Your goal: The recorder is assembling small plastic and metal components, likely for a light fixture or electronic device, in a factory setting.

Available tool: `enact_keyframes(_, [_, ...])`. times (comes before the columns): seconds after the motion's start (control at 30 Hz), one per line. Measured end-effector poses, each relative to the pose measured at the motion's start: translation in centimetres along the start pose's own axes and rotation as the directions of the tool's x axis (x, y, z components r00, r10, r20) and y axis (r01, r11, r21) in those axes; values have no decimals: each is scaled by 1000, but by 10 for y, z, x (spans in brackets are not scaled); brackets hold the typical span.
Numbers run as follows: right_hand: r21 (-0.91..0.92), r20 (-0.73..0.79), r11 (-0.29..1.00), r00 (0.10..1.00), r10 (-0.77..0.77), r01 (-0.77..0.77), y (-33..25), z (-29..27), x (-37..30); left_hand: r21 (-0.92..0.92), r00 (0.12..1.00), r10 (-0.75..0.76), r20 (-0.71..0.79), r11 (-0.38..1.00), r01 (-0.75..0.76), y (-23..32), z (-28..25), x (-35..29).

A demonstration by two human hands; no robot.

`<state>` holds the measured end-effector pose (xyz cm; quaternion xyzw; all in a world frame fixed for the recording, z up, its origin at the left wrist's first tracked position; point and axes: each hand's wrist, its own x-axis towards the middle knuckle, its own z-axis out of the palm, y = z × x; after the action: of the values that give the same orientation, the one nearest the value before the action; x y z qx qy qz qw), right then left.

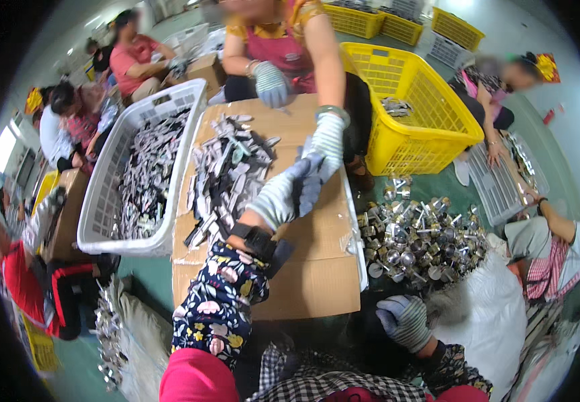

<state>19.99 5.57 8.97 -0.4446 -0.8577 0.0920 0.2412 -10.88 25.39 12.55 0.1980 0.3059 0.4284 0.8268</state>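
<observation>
My left hand [283, 195], in a striped grey-palmed glove, reaches over the cardboard-topped table [310, 268]. Its closed fingers meet the gloved hand [327, 142] of a person opposite; what lies between the two hands, if anything, is hidden. Left of my wrist lies a pile of flat metal-and-dark pieces [226, 174], like small tool handles. My right hand [405, 323], gloved alike, is low at the right, off the table's near right corner. Its fingers are curled in, and I cannot make out anything in them. The other person's second gloved hand [272, 85] hangs over the far edge.
A white basket [90, 224] full of similar pieces flanks the table's left side. To the right stand a yellow basket [424, 144] and a floor heap of round metal parts with stems [417, 238]. A white sack [484, 315] bulges beside my right hand. Other people sit around.
</observation>
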Motion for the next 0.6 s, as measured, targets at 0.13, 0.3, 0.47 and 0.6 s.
enact_keyframes(0.13, [156, -71, 987, 997, -34, 45, 6, 11, 0, 60, 977, 124, -175, 992, -115, -9, -30, 4])
enact_keyframes(0.3, [235, -105, 972, 994, 6, 19, 2, -5, -9, 44, 944, 192, -269, 981, -187, -27, -6, 8])
enact_keyframes(0.47, [331, 103, 941, 994, 33, -66, -5, -50, -13, 474, 913, 387, -133, 834, -284, -75, 23, -69])
enact_keyframes(0.6, [309, 126, 950, 992, 12, -51, -31, -84, -10, 285, 897, 325, -299, 928, -240, -158, 22, -136])
